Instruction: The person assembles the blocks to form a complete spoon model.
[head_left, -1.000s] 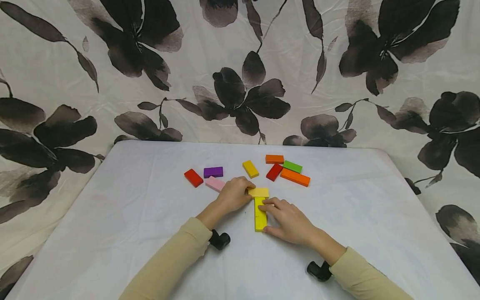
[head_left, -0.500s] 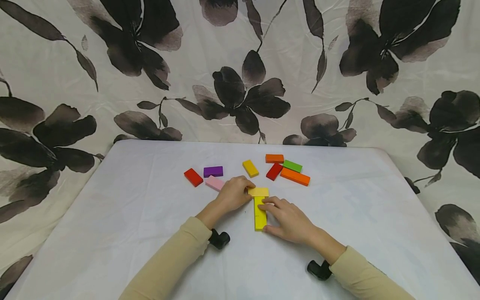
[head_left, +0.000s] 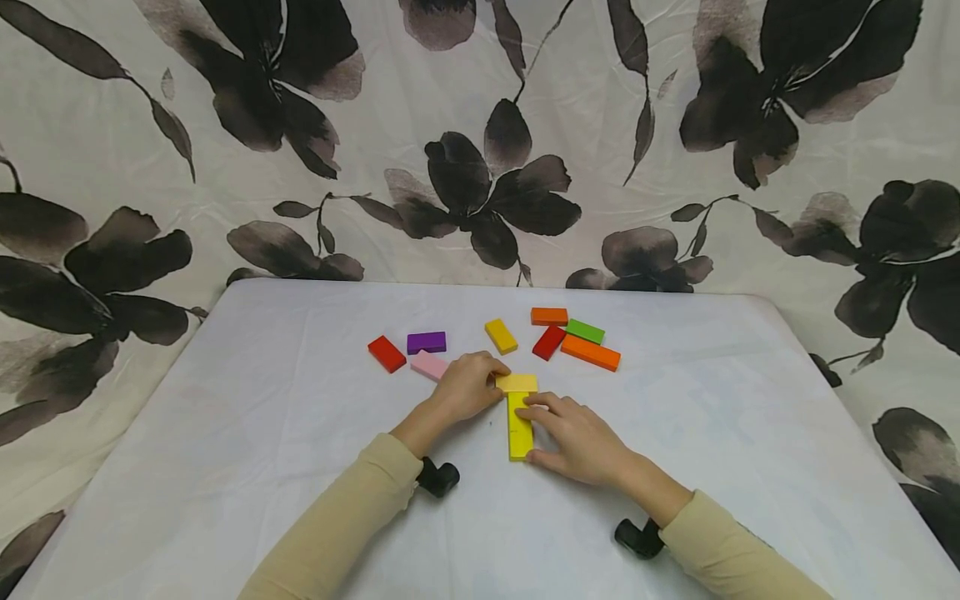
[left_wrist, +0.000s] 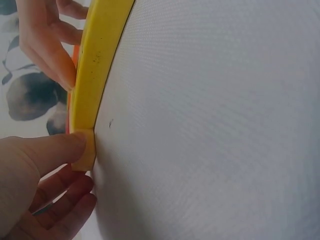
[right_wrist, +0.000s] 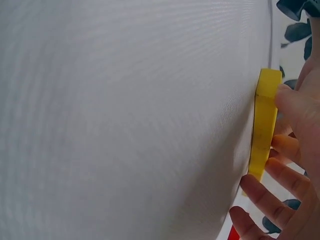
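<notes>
A long bright yellow block (head_left: 517, 437) lies on the white table, pointing away from me. Across its far end sits a short pale yellow block (head_left: 519, 383), the two touching in a T shape. My left hand (head_left: 469, 387) pinches the left end of the pale block; the left wrist view shows the thumb on this pale yellow block (left_wrist: 85, 152) with the other fingers beyond it. My right hand (head_left: 581, 437) rests its fingertips on the long block's top, with the thumb against its right side near the close end. The right wrist view shows relaxed fingers along this yellow block (right_wrist: 265, 120).
Left of the hands lie a red block (head_left: 387, 354), a purple block (head_left: 426, 342) and a partly covered pink block (head_left: 428, 365). Farther back are a yellow block (head_left: 501, 336), orange blocks (head_left: 591, 352), a dark red block (head_left: 550, 342) and a green block (head_left: 586, 332). Floral cloth hangs behind.
</notes>
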